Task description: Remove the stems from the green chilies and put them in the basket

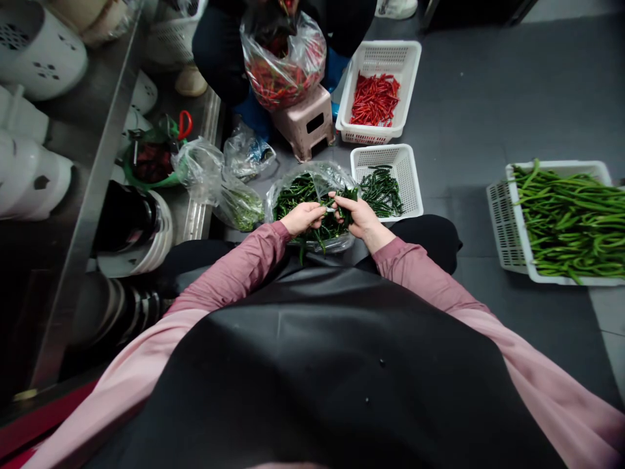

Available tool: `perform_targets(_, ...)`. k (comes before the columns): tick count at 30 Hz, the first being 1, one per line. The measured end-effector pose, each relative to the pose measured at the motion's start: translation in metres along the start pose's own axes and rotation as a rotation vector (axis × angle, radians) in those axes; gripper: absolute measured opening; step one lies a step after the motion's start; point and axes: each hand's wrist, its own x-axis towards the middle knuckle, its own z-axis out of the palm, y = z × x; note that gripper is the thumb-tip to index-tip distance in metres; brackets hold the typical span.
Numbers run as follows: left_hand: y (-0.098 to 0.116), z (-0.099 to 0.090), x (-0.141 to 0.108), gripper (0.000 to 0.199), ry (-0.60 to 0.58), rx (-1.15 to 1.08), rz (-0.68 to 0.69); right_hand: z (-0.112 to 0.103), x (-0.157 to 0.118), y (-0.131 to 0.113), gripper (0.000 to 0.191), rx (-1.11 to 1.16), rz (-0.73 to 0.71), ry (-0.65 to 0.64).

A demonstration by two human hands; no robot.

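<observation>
Over a clear plastic bag (336, 245) of dark green chili peppers (299, 195), my two hands nearly meet. My right hand (360, 216) is closed around a small bunch of green chilies (347, 195). The fingers of my left hand (303, 219) pinch at the stem end of a green chili, close to the right fingertips; the exact grip is small and partly hidden. Just beyond my right hand sits a white basket (414, 185) with loose green chilies (381, 192) in it.
Ahead, a person holds a bag of red chilies (288, 75) over a pink stool (312, 120). A white basket (410, 71) holds red chilies (375, 99). To the right stands a basket (508, 228) of long green beans (571, 221). Metal shelving (105, 137) with white containers lines the left.
</observation>
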Motion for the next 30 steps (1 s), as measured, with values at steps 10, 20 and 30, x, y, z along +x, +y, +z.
perform_targets(10,0.003,0.008,0.002,0.036,0.136,0.010,-0.066,0.004,0.003,0.013,0.019,-0.754,-0.525,0.039)
perform_targets(20,0.011,-0.002,0.006,0.032,0.264,-0.208,-0.195,0.003,0.000,0.015,0.018,-0.474,0.163,-0.173)
perform_targets(30,0.010,0.025,0.028,0.034,0.574,-0.180,0.125,0.018,-0.005,0.030,0.024,-0.040,0.325,-0.215)
